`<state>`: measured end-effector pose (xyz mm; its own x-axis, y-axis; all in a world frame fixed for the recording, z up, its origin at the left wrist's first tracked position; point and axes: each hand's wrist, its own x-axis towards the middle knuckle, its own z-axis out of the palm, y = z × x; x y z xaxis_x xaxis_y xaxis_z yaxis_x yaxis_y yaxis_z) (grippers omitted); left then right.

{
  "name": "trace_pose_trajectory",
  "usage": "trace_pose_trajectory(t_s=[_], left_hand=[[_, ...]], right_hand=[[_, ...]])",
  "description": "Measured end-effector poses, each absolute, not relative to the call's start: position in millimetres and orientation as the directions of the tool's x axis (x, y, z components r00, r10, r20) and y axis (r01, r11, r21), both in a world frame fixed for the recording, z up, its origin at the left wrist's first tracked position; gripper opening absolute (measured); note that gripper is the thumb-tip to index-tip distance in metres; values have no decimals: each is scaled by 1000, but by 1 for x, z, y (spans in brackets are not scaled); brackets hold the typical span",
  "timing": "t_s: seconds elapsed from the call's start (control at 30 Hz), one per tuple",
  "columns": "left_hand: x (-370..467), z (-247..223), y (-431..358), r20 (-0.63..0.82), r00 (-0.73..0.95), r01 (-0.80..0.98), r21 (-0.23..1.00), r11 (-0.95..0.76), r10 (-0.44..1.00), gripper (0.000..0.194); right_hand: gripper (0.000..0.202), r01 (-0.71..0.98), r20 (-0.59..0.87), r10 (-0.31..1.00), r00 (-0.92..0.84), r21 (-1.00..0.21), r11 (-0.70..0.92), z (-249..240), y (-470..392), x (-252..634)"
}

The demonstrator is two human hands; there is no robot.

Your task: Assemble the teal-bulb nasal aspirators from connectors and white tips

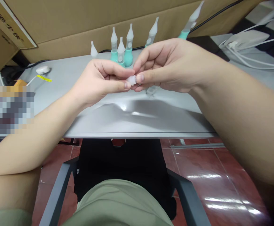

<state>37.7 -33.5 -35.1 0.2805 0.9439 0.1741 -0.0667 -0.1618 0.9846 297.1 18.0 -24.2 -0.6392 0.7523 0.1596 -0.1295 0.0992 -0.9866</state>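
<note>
My left hand and my right hand meet above the table. Between them is a small whitish translucent plastic piece, pinched by the thumb and fingers of both. Fingers cover part of it. Just beyond the hands stand several nasal aspirators with teal bulbs, clear tubes and white pointed tips. One white tip shows to their left, its lower part hidden behind my left hand. Under my right hand a clear plastic part lies on the tabletop.
Cardboard walls off the back of the grey table. White cables and a dark flat object lie at the right. A white oval object and a yellow-tagged cable are on the left. Chair armrests flank my lap.
</note>
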Motion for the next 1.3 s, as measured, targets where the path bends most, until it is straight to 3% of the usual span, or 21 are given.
trace_pose_trajectory(t_s=[0.17,0.33,0.47,0.57,0.83,1.13,1.3], left_hand=[[34,-41,-26,259,331,-49,965,-257,907,31],[32,-36,-16,304,434,127,911,-392,848,69],[32,-34,-13,358,447,118,885,-450,820,76],[31,-36,-13,380,442,149,862,-484,813,73],[31,-37,-13,417,404,247,807,-537,814,43],[30,-36,-16,506,380,206,770,-604,774,50],[33,-34,-19,543,402,139,760,-635,738,33]], right_hand=[[32,-110,157,741,-652,-988,113,-23,20,300],[35,-58,130,755,-642,-991,121,-19,14,299],[33,-60,117,765,-633,-993,102,-18,12,297],[33,-52,86,764,-639,-996,69,-18,13,297],[36,-54,122,804,-582,-992,111,-13,6,295],[35,-41,192,803,-564,-978,205,-4,-2,293],[41,77,202,808,-553,-954,291,-3,-3,291]])
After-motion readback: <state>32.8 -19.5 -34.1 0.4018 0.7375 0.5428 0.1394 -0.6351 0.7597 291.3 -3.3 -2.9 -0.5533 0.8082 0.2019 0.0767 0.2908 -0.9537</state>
